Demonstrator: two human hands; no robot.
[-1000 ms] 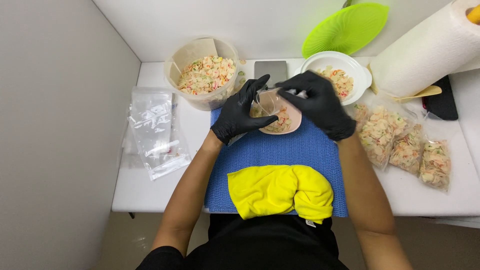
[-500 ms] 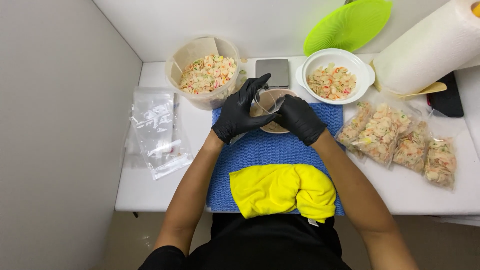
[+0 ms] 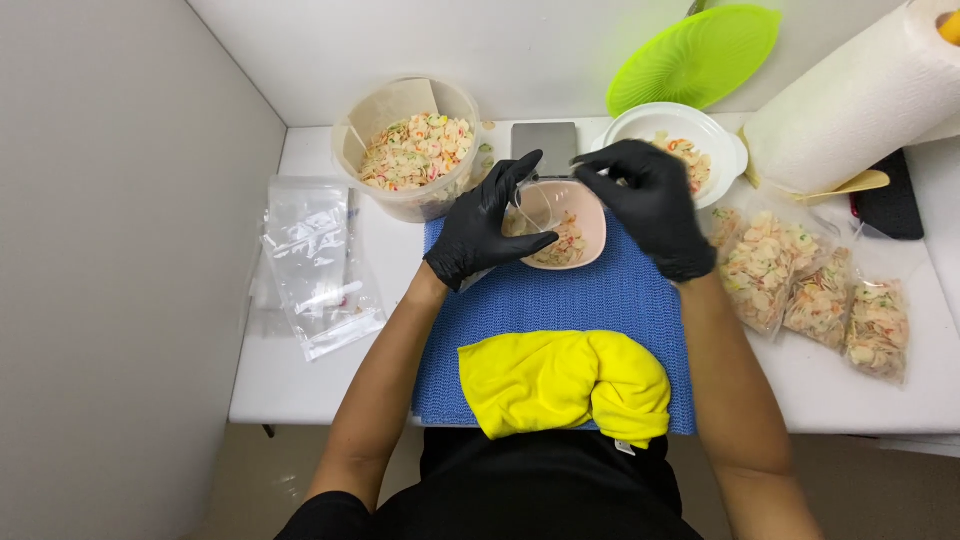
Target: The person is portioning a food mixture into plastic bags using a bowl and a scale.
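The pink bowl (image 3: 565,235) sits near the table's (image 3: 330,390) far edge between our hands; our left hand (image 3: 487,222) pinches a clear bag (image 3: 528,215) over it. Our right hand (image 3: 650,205), loosely curled, has lifted back toward the white bowl (image 3: 720,140).

One head camera looks steeply down, near, over the table (image 3: 330,385) towards the back wall (image 3: 480,50)

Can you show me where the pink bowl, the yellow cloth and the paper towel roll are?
pink bowl (image 3: 578,232): head view, on its right inner wall.
yellow cloth (image 3: 560,385): head view, middle of the cloth.
paper towel roll (image 3: 850,105): head view, on its white side.
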